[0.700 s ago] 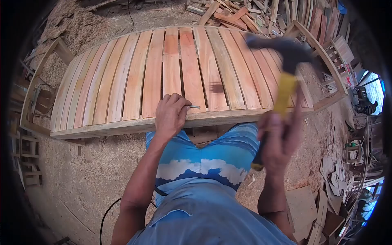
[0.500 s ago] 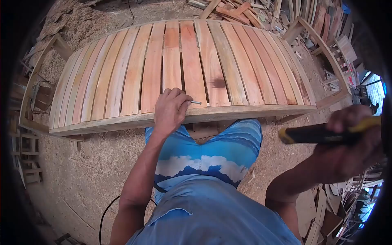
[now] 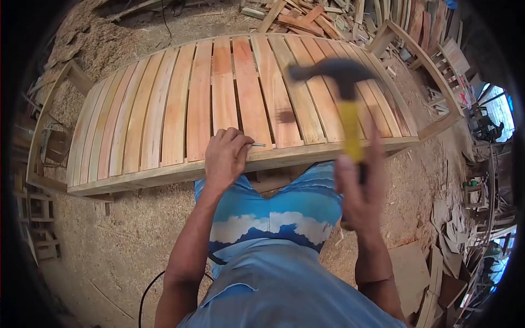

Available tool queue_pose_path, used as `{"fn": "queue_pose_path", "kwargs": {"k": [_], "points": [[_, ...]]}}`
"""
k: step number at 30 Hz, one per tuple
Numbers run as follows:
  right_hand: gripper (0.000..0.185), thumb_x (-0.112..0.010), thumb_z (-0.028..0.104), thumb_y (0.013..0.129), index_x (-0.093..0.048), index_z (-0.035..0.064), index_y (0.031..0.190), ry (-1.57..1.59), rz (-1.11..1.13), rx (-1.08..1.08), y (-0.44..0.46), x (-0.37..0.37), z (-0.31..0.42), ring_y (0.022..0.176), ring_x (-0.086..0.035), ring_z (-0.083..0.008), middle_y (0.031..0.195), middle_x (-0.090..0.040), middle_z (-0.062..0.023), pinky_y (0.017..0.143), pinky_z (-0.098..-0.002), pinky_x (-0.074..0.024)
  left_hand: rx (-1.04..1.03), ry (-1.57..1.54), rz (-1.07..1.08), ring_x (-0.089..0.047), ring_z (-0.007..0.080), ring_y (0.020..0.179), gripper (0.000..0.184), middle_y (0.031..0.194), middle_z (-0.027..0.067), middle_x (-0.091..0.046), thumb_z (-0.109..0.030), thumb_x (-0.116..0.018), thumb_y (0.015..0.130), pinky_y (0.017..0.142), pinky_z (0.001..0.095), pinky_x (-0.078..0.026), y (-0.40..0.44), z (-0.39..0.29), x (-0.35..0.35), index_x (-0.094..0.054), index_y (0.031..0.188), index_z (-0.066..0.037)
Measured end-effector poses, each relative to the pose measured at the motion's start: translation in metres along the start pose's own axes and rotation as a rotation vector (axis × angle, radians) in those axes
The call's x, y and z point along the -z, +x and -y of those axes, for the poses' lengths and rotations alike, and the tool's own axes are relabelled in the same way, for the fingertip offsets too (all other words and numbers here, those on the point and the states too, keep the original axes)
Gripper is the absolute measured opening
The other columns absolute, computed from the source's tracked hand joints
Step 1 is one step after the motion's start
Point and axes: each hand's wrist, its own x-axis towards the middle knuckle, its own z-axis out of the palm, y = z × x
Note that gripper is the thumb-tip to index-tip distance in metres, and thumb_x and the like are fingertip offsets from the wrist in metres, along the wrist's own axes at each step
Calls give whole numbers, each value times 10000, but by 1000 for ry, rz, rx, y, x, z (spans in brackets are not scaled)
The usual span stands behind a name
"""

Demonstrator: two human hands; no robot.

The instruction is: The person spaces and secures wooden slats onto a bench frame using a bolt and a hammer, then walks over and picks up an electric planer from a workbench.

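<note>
My left hand (image 3: 225, 152) is closed at the front edge of a slatted wooden bench or bed (image 3: 199, 101). Its fingers pinch a short, thin metal pin (image 3: 259, 145), like a thick nail or a punch, whose end sticks out to the right. Whether the pin's hidden end touches the wood, I cannot tell. My right hand (image 3: 361, 197) grips the yellow and black handle of a claw hammer (image 3: 345, 74). The hammer is raised in front of me, its dark head blurred by motion over the right-hand slats.
Curved wooden end frames rise at the left (image 3: 37, 131) and right (image 3: 451, 93) of the slatted piece. Scrap wood (image 3: 306, 21) is heaped behind it and along the right side. Sawdust (image 3: 90, 41) covers the ground, and a black cable (image 3: 145, 295) lies near my left arm.
My right hand has swung the hammer from the far right inward to the front, its head now up over the slats. My left hand keeps its pinch on the pin; the view has shifted slightly.
</note>
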Motion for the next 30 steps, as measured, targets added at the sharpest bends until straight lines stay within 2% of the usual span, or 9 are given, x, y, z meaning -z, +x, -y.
{"fn": "queue_pose_path", "kwargs": {"k": [5, 7, 9, 13, 15, 18, 19, 26, 30], "points": [[250, -524, 311, 1221, -527, 98, 1353, 394, -494, 421, 31, 33, 54, 662, -578, -134, 847, -583, -50, 581, -271, -512, 22, -16, 12, -650, 292, 1002, 92, 1020, 42, -702, -89, -787, 939, 887, 447, -529, 1, 0, 0, -819, 1023, -109], [197, -526, 299, 1223, -528, 126, 1317, 696, -451, 356, 27, 30, 49, 676, -579, -152, 841, -590, -50, 631, -295, -560, 40, -16, 24, -648, 295, 1004, 89, 1023, 45, -702, -87, -784, 939, 888, 449, -528, -2, -2, 1, -817, 1019, -106], [241, -554, 254, 1206, -543, 89, 1381, 461, -320, 279, 3, 5, -2, 682, -599, -152, 877, -631, -62, 641, -299, -560, 52, -14, 29, -647, 303, 1006, 80, 1028, 51, -703, -84, -782, 939, 889, 451, -528, 0, -4, 3, -813, 1011, -103], [773, -611, 56, 1121, -264, 87, 1811, -254, 256, 60, -47, -36, -87, 656, -626, -154, 854, -663, -79, 615, -318, -530, -1, -22, 20, -644, 327, 1002, 74, 1028, 70, -702, -76, -784, 932, 886, 467, -525, -4, 0, 1, -796, 1004, -89], [804, -625, 42, 1099, -246, 76, 1808, -93, 159, -243, -49, -46, -79, 636, -657, -257, 835, -720, -147, 634, -379, -550, -26, -27, 16, -643, 335, 1003, 78, 1028, 78, -701, -72, -785, 927, 883, 475, -524, 0, 0, 2, -788, 1004, -86], [783, -600, 39, 1119, -240, 77, 1814, 114, 10, -295, -39, -32, -61, 648, -635, -157, 855, -703, -96, 630, -326, -549, -112, -35, -49, -645, 339, 1008, 88, 1030, 82, -702, -66, -787, 924, 876, 486, -522, 0, -2, 2, -784, 1010, -87], [798, -548, 25, 1148, -138, 100, 1829, 111, -58, -136, -41, -36, -66, 613, -540, -85, 798, -578, -23, 545, -262, -484, -110, -1, -103, -645, 338, 1012, 87, 1030, 80, -703, -70, -787, 927, 881, 485, -519, 6, 0, 5, -785, 1013, -88], [720, -541, 129, 1188, -187, 98, 1814, 219, -217, 165, 1, 11, -8, 618, -575, -100, 878, -665, -72, 541, -257, -493, 93, 27, -24, -640, 321, 1034, 91, 1038, 60, -711, -113, -767, 958, 929, 461, -490, -5, 14, 14, -807, 1038, -95], [536, -531, 180, 1205, -364, 71, 1702, 225, -488, 433, 28, 26, 34, 631, -599, -114, 877, -677, -85, 555, -254, -510, 103, -12, 30, -629, 322, 1005, 96, 1029, 71, -707, -101, -757, 969, 942, 449, -495, -6, 11, 16, -808, 1048, -83]]}}
